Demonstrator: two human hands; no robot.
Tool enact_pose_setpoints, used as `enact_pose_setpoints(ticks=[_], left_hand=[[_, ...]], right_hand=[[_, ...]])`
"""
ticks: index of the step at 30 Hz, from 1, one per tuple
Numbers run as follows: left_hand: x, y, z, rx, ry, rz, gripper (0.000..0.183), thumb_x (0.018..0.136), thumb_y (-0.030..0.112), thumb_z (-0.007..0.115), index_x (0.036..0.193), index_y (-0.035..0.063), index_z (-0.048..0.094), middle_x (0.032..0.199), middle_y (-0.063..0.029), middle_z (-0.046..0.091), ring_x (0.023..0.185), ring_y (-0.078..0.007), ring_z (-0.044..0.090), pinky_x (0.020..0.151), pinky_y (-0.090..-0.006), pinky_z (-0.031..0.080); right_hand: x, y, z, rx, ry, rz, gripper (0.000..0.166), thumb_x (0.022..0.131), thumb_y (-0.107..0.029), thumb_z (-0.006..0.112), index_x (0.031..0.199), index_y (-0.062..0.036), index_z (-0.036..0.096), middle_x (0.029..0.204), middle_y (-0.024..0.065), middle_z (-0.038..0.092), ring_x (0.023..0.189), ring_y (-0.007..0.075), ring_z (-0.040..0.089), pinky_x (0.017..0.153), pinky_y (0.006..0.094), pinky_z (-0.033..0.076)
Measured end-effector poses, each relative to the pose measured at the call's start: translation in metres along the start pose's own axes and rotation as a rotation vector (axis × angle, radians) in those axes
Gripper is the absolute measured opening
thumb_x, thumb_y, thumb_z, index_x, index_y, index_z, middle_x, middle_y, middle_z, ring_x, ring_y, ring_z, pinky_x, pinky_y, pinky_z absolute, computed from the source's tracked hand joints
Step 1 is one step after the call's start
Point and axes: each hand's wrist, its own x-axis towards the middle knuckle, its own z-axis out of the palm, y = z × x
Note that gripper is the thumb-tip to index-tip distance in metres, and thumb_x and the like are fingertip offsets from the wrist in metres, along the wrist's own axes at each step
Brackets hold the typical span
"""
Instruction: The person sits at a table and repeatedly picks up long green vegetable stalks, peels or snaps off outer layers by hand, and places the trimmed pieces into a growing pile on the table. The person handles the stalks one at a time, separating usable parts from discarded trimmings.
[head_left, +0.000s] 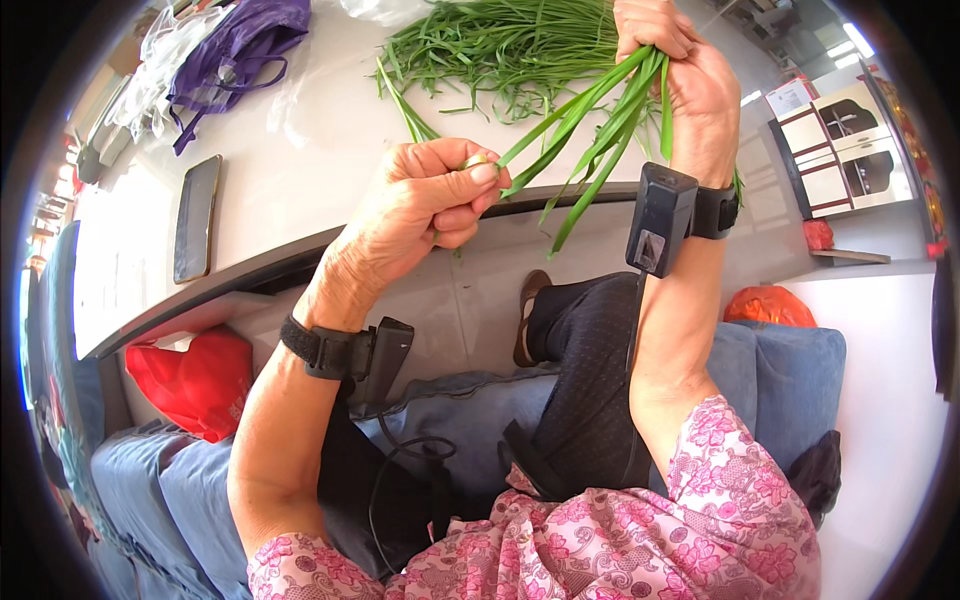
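My right hand (671, 56) is closed around a small bunch of green garlic chives (607, 131), whose flat leaves fan out down and to the left. With thumb and bent fingers, my left hand (442, 191) pinches the tip of one of those leaves. Behind my left hand a few more leaves (405, 105) stick up; whether it holds them I cannot tell. On the table beyond lies a large heap of garlic chives (510, 45), with loose bits along its near side. Both wrists carry strapped black devices.
A smartphone (198, 217) lies on the pale table (315, 157) at left, below a purple bag (240, 56) and clear plastic bags (161, 67). The table's dark front edge runs beneath my hands. A red bag (199, 382) sits by the blue sofa (187, 480).
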Motion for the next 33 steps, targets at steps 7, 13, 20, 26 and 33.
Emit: enact_pose_setpoints(ticks=[7,13,20,26,33], left_hand=[[0.002,-0.002,-0.001,0.037,0.004,-0.025,0.014,0.093,0.011,0.057,0.094,-0.0026,0.061,0.073,-0.0011,0.053,0.049,-0.0016,0.031,0.042,-0.0181,0.023],[0.001,0.005,-0.001,0.099,0.029,-0.046,0.019,0.092,0.012,0.059,0.097,-0.0057,0.061,0.074,-0.0006,0.054,0.052,-0.0016,0.035,0.044,-0.0178,0.026],[0.005,0.005,-0.006,0.187,0.106,-0.054,0.018,0.091,0.01,0.059,0.094,-0.0073,0.062,0.071,-0.0007,0.053,0.052,-0.0026,0.036,0.044,-0.0184,0.027],[0.005,0.005,-0.004,0.214,0.178,-0.047,0.016,0.09,0.008,0.057,0.088,-0.0077,0.062,0.068,-0.0009,0.052,0.05,-0.003,0.036,0.042,-0.0189,0.026],[0.004,0.006,-0.01,0.19,0.299,-0.012,0.016,0.089,0.008,0.054,0.088,-0.0068,0.059,0.069,-0.001,0.05,0.046,-0.0007,0.028,0.039,-0.017,0.022]], right_hand=[[-0.004,0.002,0.002,0.04,-0.01,-0.039,0.022,0.086,-0.005,0.041,0.064,-0.0061,0.039,0.056,0.0003,0.034,0.045,0.0097,0.031,0.042,0.0243,0.028],[-0.001,0.0,0.0,0.039,-0.073,-0.023,0.022,0.087,-0.005,0.04,0.064,-0.0064,0.038,0.057,0.0005,0.033,0.046,0.0101,0.031,0.045,0.0246,0.03],[0.003,-0.002,-0.003,0.03,-0.111,-0.032,0.024,0.089,-0.008,0.04,0.065,-0.0065,0.037,0.057,0.0007,0.032,0.046,0.0105,0.031,0.046,0.0248,0.03],[0.005,-0.002,-0.007,0.015,-0.101,-0.063,0.026,0.09,-0.01,0.041,0.065,-0.0067,0.037,0.057,0.0009,0.032,0.045,0.0104,0.032,0.045,0.0247,0.03],[0.011,0.005,-0.005,-0.028,-0.067,-0.138,0.027,0.089,-0.011,0.042,0.063,-0.0069,0.037,0.056,0.0009,0.032,0.045,0.0106,0.031,0.043,0.0251,0.029]])
